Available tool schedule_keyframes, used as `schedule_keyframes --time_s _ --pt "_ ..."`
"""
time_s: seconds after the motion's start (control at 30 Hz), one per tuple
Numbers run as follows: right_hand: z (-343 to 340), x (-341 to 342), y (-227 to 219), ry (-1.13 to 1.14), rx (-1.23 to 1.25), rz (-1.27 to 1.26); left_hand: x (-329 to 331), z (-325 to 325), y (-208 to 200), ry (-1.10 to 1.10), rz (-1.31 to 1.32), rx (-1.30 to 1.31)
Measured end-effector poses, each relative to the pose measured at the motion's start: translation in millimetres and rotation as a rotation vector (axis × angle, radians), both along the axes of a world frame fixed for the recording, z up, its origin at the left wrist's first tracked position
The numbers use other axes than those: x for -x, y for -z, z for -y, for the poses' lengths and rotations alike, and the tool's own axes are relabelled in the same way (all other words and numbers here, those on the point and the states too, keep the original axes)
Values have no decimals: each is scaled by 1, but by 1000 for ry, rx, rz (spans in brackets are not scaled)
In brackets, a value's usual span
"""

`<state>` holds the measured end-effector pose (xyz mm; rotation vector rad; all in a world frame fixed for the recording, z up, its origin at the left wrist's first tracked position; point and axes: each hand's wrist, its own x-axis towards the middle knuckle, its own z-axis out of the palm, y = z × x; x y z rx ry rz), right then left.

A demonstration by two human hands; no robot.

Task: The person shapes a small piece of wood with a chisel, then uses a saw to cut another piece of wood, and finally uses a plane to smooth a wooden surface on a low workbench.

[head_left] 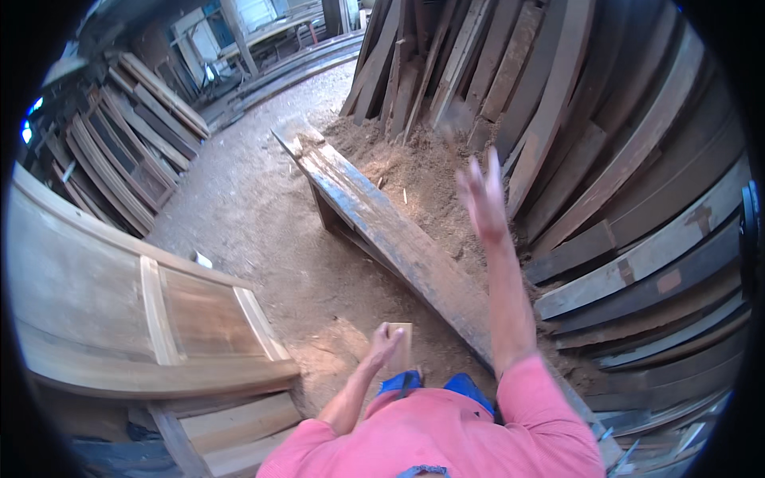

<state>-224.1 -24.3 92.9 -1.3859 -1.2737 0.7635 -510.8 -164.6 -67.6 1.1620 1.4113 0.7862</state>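
My left hand [386,346] is closed around the edge of a small pale wooden board [404,342], held low in front of my body. My right arm reaches far forward and my right hand [483,199] is raised, smeared by motion, with its fingers apart and nothing seen in them. Just beyond it is a greyish blur [454,118] in front of the leaning planks; I cannot make out what it is. Under and left of my right arm runs a long, worn wooden bench [382,215] with a rough, stained top.
Many old planks [550,119] lean along the right, with sawdust [426,171] heaped at their feet. A panelled wooden door [96,303] lies at the left. More boards [119,151] lean at the far left. A small white object [203,260] sits beyond the door.
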Motion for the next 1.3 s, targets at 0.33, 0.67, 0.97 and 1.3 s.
schedule_keyframes --time_s 0.33,0.67,0.97,1.3 --pt "68 -86 230 -12 345 3 -3 16 3 66 -10 70" --pt "468 -212 319 638 760 -908 -40 -25 7 539 -251 71" --pt "489 -222 283 1177 735 -574 -92 -6 -11 1242 -396 309" --pt "593 -237 288 1536 729 -121 -113 78 56 1513 -399 548"
